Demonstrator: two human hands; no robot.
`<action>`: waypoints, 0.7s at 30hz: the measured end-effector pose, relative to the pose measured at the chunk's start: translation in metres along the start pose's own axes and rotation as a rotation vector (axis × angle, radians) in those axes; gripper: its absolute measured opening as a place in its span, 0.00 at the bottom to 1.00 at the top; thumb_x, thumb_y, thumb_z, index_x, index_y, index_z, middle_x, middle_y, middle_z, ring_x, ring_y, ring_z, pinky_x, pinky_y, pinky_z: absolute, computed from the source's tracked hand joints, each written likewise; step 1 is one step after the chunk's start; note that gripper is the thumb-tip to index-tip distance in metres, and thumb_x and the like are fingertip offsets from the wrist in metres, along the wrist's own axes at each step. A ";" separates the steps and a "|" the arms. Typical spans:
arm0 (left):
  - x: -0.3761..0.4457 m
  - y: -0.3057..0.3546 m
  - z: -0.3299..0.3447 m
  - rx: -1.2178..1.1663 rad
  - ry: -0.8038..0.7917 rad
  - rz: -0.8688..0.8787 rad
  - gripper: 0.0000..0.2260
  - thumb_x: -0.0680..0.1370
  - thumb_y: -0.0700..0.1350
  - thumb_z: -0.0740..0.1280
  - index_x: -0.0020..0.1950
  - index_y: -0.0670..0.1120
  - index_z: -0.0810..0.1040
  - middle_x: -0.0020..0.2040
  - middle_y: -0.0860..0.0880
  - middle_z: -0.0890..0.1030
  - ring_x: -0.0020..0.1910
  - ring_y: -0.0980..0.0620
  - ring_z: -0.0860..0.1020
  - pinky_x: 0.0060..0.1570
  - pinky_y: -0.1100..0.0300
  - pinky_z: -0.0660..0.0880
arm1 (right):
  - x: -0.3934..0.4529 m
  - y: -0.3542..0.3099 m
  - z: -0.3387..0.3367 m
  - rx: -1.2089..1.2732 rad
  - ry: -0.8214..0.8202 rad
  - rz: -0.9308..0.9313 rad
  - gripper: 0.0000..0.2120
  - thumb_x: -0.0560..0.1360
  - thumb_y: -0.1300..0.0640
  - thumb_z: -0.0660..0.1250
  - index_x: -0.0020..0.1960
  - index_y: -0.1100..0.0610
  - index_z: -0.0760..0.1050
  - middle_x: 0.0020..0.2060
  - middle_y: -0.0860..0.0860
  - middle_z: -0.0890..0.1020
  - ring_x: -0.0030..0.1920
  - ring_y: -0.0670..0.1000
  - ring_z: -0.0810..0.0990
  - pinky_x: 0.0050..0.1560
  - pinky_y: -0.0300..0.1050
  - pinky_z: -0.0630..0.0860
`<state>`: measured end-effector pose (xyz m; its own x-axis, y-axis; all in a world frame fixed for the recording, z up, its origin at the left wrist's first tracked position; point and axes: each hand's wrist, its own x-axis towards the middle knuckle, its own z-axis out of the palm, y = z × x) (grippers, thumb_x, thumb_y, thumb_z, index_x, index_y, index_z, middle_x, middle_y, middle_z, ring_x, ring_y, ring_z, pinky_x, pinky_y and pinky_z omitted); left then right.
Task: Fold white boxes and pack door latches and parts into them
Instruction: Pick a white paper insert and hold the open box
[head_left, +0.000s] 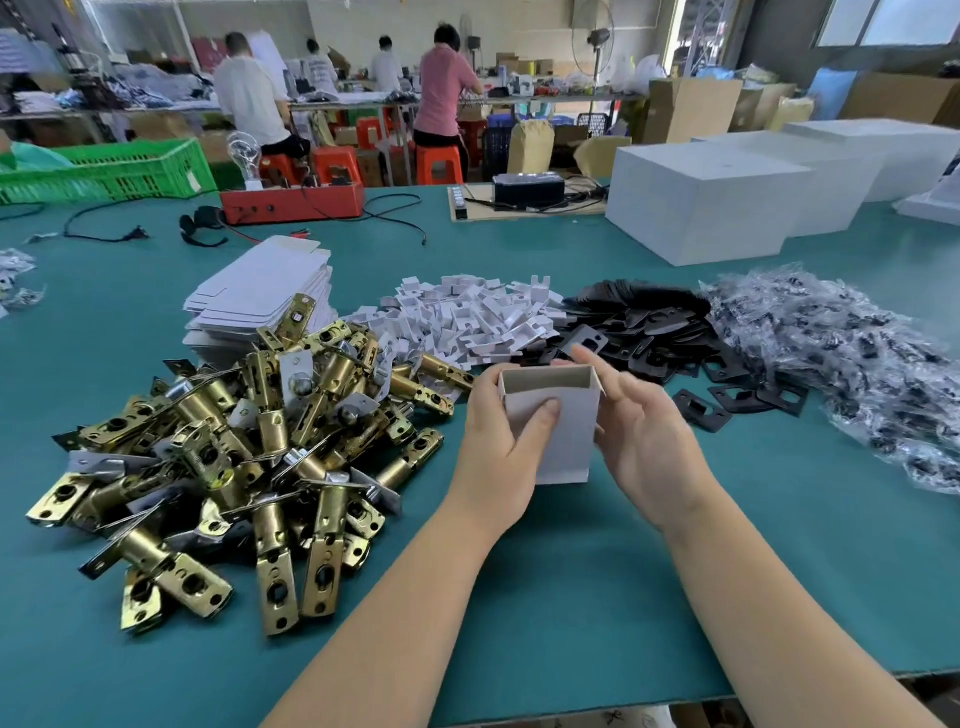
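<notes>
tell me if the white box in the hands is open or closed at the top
Open at the top. The white box is held upright by the left hand, its far end gaping so the grey inside wall shows; the right hand rests against its side.

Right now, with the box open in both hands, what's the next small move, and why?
Probably reach the right hand or the left hand to the latch pile and pick one up. The box is already formed, its far end open and apparently empty, and the left hand grips it, so the right hand could let go.
</notes>
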<state>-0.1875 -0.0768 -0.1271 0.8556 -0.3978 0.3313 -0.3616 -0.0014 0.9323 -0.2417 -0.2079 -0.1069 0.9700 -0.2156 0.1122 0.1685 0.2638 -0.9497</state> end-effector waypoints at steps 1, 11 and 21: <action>-0.001 -0.003 0.001 0.045 0.010 0.028 0.15 0.76 0.54 0.63 0.61 0.54 0.66 0.58 0.50 0.74 0.58 0.53 0.75 0.57 0.53 0.75 | 0.005 -0.005 -0.002 -0.030 0.091 0.027 0.15 0.80 0.52 0.54 0.57 0.49 0.78 0.57 0.49 0.82 0.53 0.47 0.78 0.54 0.40 0.72; -0.001 -0.012 0.009 -0.015 0.066 0.079 0.15 0.79 0.51 0.59 0.63 0.46 0.67 0.57 0.50 0.73 0.55 0.64 0.76 0.56 0.72 0.70 | 0.093 -0.003 -0.032 -1.239 0.086 -0.177 0.09 0.77 0.60 0.66 0.56 0.55 0.81 0.52 0.51 0.82 0.52 0.48 0.76 0.50 0.35 0.66; 0.006 -0.012 -0.004 -0.056 0.165 0.060 0.15 0.78 0.49 0.59 0.63 0.46 0.64 0.60 0.44 0.71 0.59 0.47 0.75 0.60 0.51 0.74 | 0.161 0.036 -0.007 -1.870 -0.085 -0.223 0.23 0.79 0.44 0.61 0.68 0.56 0.69 0.67 0.54 0.73 0.67 0.57 0.67 0.65 0.50 0.64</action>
<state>-0.1770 -0.0758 -0.1362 0.8839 -0.2399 0.4015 -0.3965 0.0709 0.9153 -0.0809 -0.2392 -0.1254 0.9750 -0.0409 0.2186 -0.0501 -0.9981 0.0370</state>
